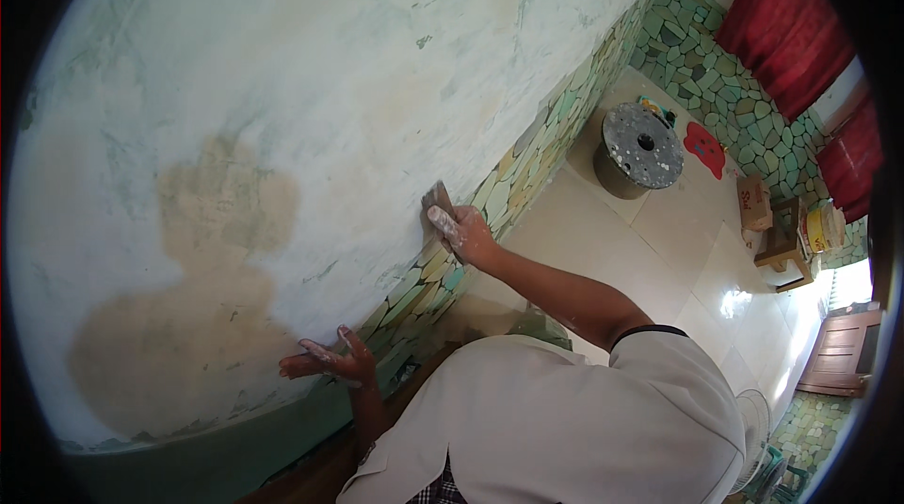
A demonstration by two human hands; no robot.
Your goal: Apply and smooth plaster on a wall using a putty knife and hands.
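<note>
My right hand (464, 234) is closed around a putty knife (439, 195), its flat grey blade against the whitish wall (377, 118) just above the stone band. White paste coats the thumb and fingers of that hand. Lower and to the left, my left hand (334, 360) is open with its fingers spread, smeared with white and holding nothing. It is near the wall, but I cannot tell whether it touches. The wall's pale coating is patchy, with greenish streaks and small dark spots showing through. My shadow falls across its left part.
Green and tan stone cladding (541, 141) runs along the wall's foot. On the tiled floor (650, 264) stands a dark bucket (621, 176) with a spattered round disc (642, 146) on top. Farther right are a red mat (704, 150), a cardboard box (753, 203), a wooden stool (783, 245) and red curtains (786, 28).
</note>
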